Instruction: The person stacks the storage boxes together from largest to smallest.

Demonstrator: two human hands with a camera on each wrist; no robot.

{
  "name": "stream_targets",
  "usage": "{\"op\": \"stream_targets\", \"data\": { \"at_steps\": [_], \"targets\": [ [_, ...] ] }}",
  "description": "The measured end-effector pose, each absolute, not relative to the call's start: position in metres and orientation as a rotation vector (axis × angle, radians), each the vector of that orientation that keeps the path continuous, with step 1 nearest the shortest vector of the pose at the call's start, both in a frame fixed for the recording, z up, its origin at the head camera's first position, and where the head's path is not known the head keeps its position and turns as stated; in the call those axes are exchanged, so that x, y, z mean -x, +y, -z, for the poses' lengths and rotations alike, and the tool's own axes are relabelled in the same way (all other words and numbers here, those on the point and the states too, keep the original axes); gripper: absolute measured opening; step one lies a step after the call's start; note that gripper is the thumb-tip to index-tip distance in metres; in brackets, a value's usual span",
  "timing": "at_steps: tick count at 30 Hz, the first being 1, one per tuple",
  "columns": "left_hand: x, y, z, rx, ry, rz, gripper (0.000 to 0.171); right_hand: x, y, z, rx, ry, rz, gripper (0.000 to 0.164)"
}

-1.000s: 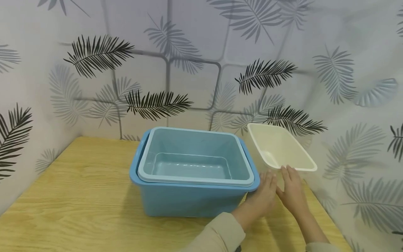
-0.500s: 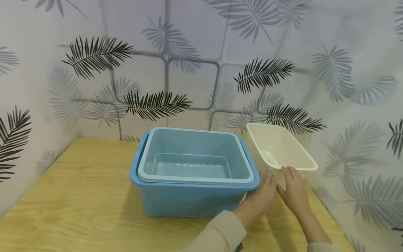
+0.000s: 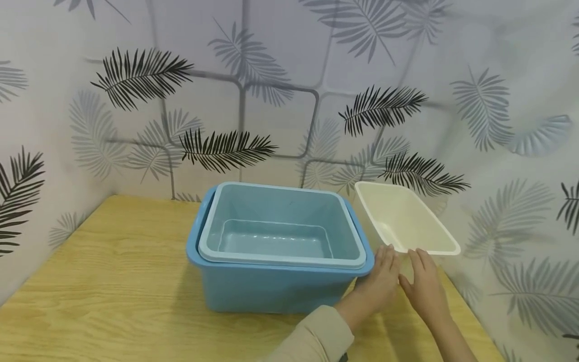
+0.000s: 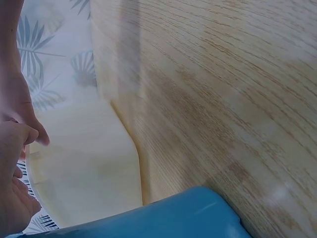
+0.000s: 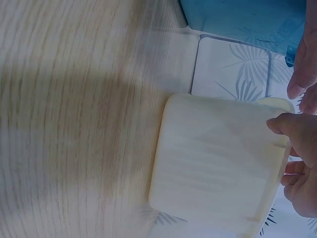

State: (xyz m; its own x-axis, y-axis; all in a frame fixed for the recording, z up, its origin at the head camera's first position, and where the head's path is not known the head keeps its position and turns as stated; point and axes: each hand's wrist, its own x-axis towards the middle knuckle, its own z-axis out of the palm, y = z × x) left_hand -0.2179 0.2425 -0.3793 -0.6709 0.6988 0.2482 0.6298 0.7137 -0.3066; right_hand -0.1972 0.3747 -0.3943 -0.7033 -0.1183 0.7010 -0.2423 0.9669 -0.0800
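A cream plastic storage bin (image 3: pixel 409 221) stands tilted at the right, its opening facing up. My right hand (image 3: pixel 426 289) holds its near rim, fingertips at the edge. In the right wrist view the thumb (image 5: pixel 281 124) lies against the outer wall, with curled fingers at the rim. My left hand (image 3: pixel 380 279) is between this bin and the blue one, fingertips right at the cream bin's near left corner. Its fingers look fairly straight from above. A light blue bin (image 3: pixel 282 260) sits nested inside a larger blue bin (image 3: pixel 276 289).
The wooden table (image 3: pixel 99 281) extends left and in front of the bins. A wall covering (image 3: pixel 289 120) with leaf prints rises behind, and another side of it (image 3: pixel 511 226) runs along the table's right edge.
The cream bin's rim has come down slightly toward me, and my right hand has moved with it. My left hand and the nested blue bins have hardly moved.
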Motion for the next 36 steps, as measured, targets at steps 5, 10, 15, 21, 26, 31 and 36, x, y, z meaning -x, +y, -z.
{"op": "stream_targets", "data": {
  "at_steps": [5, 10, 15, 21, 26, 31, 36],
  "targets": [
    [0.218, 0.242, 0.380, 1.033, -2.600, -0.193, 0.058, 0.194, 0.375, 0.396, -0.258, -2.352, -0.199, 0.064],
    [0.218, 0.242, 0.380, 1.030, -2.625, -0.113, 0.059, 0.190, 0.375, 0.397, -0.282, -2.324, -0.182, 0.063],
    [0.219, 0.242, 0.379, 1.030, -2.622, -0.174, 0.060, 0.190, 0.374, 0.395, -0.291, -2.287, -0.201, 0.053],
    [0.219, 0.243, 0.381, 1.048, -2.549, -0.320, 0.055, 0.193, 0.369, 0.389, -0.296, -2.272, -0.230, 0.046],
    [0.221, 0.241, 0.382, 1.046, -2.450, -0.426, 0.055, 0.196, 0.366, 0.387, -0.274, -2.357, -0.267, 0.045],
    [0.221, 0.243, 0.382, 1.043, -2.471, -0.383, 0.054, 0.193, 0.367, 0.389, -0.256, -2.392, -0.290, 0.044],
    [0.221, 0.245, 0.381, 1.060, -2.517, -0.306, 0.052, 0.189, 0.370, 0.389, -0.251, -2.389, -0.283, 0.043]
  ]
}}
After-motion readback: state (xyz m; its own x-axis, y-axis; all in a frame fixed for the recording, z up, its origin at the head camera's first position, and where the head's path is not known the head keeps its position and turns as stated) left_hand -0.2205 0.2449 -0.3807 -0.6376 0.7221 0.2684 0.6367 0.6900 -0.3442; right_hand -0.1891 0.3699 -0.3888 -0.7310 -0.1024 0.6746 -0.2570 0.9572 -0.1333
